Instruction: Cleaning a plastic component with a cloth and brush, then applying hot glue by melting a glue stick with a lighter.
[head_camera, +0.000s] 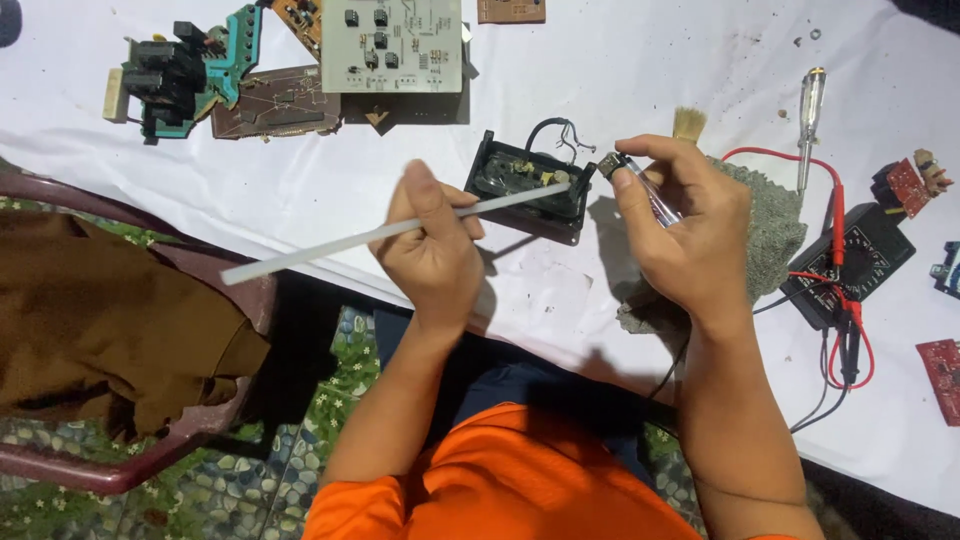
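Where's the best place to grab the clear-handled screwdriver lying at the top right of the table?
Take the screwdriver by its clear handle, the thick upper end, pinching across it from the sides. It lies flat, nearly upright in the view, alone on the white cloth; the thin shaft runs down toward the red lead.

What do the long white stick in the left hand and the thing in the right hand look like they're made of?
The white stick in the left hand looks like matte, slightly translucent plastic, possibly a glue stick: even milky colour, no grain. The lighter in the right hand seems clear glossy plastic with a dull metal top.
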